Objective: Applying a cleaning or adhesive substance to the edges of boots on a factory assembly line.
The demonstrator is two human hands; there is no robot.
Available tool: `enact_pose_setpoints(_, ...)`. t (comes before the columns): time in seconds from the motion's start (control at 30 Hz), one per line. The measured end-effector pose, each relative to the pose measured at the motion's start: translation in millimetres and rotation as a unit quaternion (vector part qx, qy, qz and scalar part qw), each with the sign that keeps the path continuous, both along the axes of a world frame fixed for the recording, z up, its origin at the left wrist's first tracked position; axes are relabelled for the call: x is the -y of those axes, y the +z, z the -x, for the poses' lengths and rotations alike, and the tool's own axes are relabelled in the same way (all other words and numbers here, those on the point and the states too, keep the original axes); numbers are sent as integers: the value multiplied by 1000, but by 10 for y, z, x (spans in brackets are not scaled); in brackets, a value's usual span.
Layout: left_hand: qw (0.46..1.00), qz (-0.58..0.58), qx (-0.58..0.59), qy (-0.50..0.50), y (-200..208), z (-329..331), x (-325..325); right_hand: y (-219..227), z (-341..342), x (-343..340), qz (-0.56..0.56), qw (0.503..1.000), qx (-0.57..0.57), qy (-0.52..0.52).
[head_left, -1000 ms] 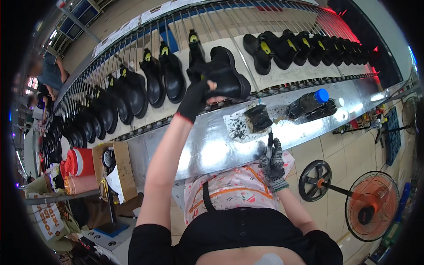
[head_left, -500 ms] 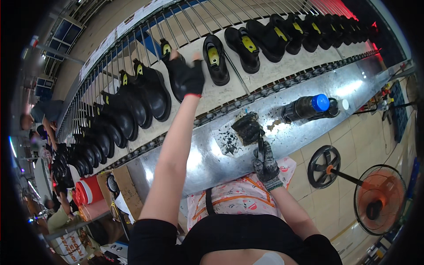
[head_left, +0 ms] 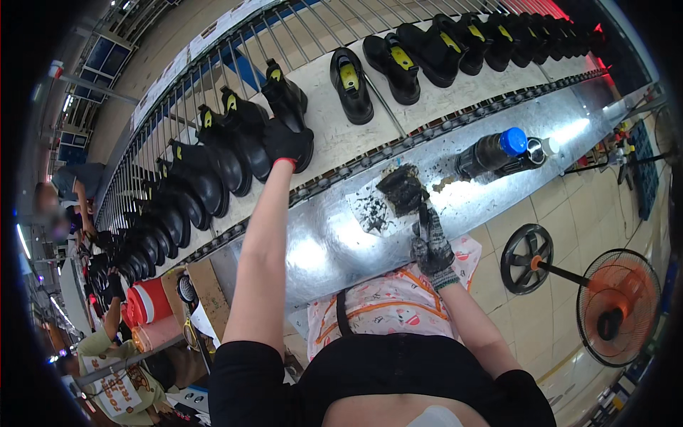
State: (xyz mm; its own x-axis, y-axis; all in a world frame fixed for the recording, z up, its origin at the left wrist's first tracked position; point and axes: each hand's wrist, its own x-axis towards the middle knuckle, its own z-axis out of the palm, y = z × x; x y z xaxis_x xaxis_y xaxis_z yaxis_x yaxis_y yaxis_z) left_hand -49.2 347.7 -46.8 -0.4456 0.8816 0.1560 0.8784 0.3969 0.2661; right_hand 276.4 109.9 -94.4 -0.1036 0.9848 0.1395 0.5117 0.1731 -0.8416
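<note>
My left hand (head_left: 286, 141), in a black glove with a red cuff, grips the toe of a black shoe (head_left: 286, 99) on the pale conveyor. Part of that shoe is hidden under the glove. A grey, stained glove covers my right hand (head_left: 432, 255), its fingers closed round a slim dark-handled tool (head_left: 425, 217). The tool's tip reaches a black-smeared pad (head_left: 400, 191) on a stained white sheet (head_left: 370, 217); the kind of tool cannot be made out. To the right of the gripped shoe stands another black shoe (head_left: 351, 85) with a yellow insole.
Several black shoes (head_left: 178, 192) line the conveyor to the left, others (head_left: 434, 53) to the right. A chain (head_left: 370, 164) runs along its near edge beside the metal ledge (head_left: 320, 249). A blue-capped dark bottle (head_left: 487, 156) stands there. An orange fan (head_left: 617, 306) is at right.
My left hand has moved left and slightly nearer along the gripped shoe, which now sits closer to the left row. My right hand has hardly moved.
</note>
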Motion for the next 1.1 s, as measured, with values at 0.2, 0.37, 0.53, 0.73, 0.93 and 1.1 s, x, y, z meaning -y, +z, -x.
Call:
enact_pose_setpoints(0.2, 930, -22, 354, -99, -28, 423, 1067, -123, 98, -29, 291, 839, -453, -76)
enact_pose_setpoints(0.37, 974, 88, 208, -9, 558, -106, 2360, -397, 5, 2, 165, 952, -246, -78)
enact_pose_setpoints(0.53, 998, 19, 51, 10, 106, -264, 3101, 31, 3, 125, 256, 808, -530, -26)
enact_pose_setpoints(0.73, 758, -105, 643, -4, 239, 132, 2828, 322, 11, 418, 259, 922, -284, -52)
enact_pose_setpoints(0.93, 645, -63, 733, -205, 292, 289, 1743, 687, 236, 310, 343, 799, -486, -91)
enact_pose_setpoints(1.1, 640, -11, 732, -233, 248, 307, 1517, 834, 301, 449, 292, 856, -404, -136)
